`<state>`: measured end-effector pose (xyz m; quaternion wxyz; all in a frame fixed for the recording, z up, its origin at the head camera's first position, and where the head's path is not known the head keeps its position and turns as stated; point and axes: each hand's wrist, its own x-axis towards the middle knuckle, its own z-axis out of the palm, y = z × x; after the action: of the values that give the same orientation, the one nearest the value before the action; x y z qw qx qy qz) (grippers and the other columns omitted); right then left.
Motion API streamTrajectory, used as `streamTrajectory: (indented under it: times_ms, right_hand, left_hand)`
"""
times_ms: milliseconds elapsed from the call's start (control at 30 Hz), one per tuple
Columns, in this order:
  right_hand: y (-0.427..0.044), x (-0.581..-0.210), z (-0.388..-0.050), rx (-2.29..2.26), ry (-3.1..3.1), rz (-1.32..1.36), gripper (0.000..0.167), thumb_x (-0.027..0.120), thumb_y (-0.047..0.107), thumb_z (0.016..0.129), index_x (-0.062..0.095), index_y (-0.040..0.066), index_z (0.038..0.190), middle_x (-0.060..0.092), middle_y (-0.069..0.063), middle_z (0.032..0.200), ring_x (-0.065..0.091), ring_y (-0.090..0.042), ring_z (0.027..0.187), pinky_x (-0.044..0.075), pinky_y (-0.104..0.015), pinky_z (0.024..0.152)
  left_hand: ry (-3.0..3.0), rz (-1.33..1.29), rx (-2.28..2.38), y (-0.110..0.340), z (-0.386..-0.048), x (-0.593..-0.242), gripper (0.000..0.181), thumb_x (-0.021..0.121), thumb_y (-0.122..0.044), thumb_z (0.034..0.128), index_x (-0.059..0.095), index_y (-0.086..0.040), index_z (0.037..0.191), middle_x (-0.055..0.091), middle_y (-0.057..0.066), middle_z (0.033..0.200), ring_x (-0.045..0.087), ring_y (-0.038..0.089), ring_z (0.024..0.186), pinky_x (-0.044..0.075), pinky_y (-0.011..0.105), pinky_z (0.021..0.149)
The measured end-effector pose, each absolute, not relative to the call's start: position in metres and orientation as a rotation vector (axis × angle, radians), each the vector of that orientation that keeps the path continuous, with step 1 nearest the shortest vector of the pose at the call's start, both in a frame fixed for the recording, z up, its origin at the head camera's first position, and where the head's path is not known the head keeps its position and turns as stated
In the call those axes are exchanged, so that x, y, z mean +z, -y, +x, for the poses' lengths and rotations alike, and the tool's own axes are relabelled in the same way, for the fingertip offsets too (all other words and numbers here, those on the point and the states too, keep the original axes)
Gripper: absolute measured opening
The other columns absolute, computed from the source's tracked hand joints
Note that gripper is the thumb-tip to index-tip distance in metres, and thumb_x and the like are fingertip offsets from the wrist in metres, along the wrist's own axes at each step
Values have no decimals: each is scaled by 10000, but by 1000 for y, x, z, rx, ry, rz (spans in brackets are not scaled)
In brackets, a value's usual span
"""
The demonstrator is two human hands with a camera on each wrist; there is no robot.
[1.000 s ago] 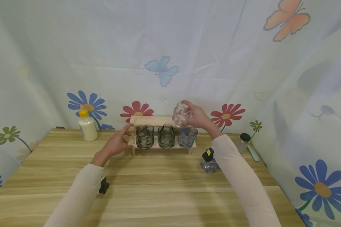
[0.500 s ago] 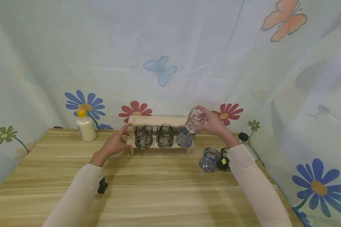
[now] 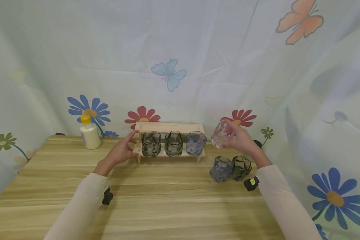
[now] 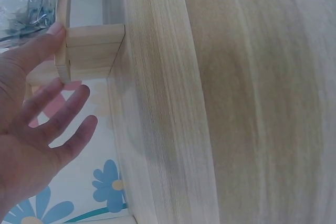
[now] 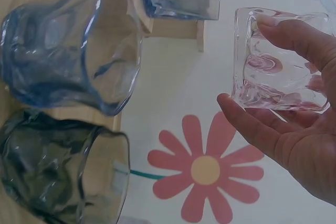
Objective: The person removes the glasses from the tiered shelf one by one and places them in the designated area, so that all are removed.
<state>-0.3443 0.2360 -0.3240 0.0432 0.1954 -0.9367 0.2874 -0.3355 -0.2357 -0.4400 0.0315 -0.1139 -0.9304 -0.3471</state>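
Observation:
My right hand (image 3: 242, 139) grips a clear, pink-tinted glass tumbler (image 3: 220, 136) between thumb and fingers, in the air to the right of a two-tier wooden rack (image 3: 171, 127). The right wrist view shows the thumb on one side of this tumbler (image 5: 257, 66) and fingers on the other. My left hand (image 3: 120, 153) touches the rack's left end with thumb and fingertip, other fingers spread loosely in the left wrist view. Two dark grey tumblers (image 3: 151, 144) and a blue tumbler (image 3: 195, 144) stand on the lower tier.
Right of the rack, a blue tumbler (image 3: 221, 169) and a dark grey tumbler (image 3: 241, 168) stand close together on the wooden table (image 3: 168, 206). A yellow-capped bottle (image 3: 90, 135) stands at the back left. A jar's black lid (image 3: 257, 143) shows behind my right arm.
My right hand has carried the pink-tinted tumbler from above the rack's right end rightward and slightly down. The blue and grey tumblers on the table are now uncovered. My left hand has stayed put.

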Motion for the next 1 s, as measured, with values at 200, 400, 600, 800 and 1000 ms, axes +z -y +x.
streamTrajectory:
  times_ms: [200, 400, 600, 800, 1000]
  right_hand:
    - [-257, -330, -334, 878, 2880, 532, 968, 864, 117, 733, 339, 149, 1546, 587, -258, 1314, 593, -426, 1127, 532, -547, 862]
    - [-278, -339, -326, 930, 2877, 468, 979, 863, 138, 746, 321, 177, 1560, 611, -237, 1282, 604, -381, 1097, 544, -476, 824]
    - [-298, -346, -317, 894, 2869, 445, 942, 871, 176, 755, 341, 119, 1531, 622, -263, 1270, 614, -352, 1005, 543, -409, 776]
    - [-320, -352, -309, 890, 2901, 355, 969, 866, 234, 776, 294, 128, 1551, 594, -276, 1308, 632, -348, 988, 542, -461, 809]
    - [-341, -358, -302, 906, 2894, 291, 958, 846, 267, 803, 278, 119, 1560, 577, -289, 1315, 596, -371, 1027, 527, -519, 823]
  left_hand:
    - [2868, -347, -1062, 235, -336, -440, 1014, 830, -146, 813, 180, -196, 1590, 570, 284, 1343, 693, 386, 961, 571, 512, 796]
    - [2865, -357, -1063, 236, -337, -441, 1015, 831, -147, 811, 181, -196, 1589, 571, 286, 1341, 694, 388, 956, 571, 513, 792]
    - [2860, -363, -1069, 236, -336, -443, 1012, 834, -147, 808, 189, -197, 1587, 574, 282, 1336, 695, 388, 954, 571, 514, 789]
    - [2861, -361, -1072, 236, -337, -443, 1014, 832, -153, 813, 180, -207, 1589, 571, 281, 1338, 694, 385, 957, 569, 516, 799]
    - [2858, -368, -1081, 237, -337, -443, 1012, 829, -147, 813, 180, -204, 1587, 570, 286, 1339, 687, 420, 982, 567, 521, 799]
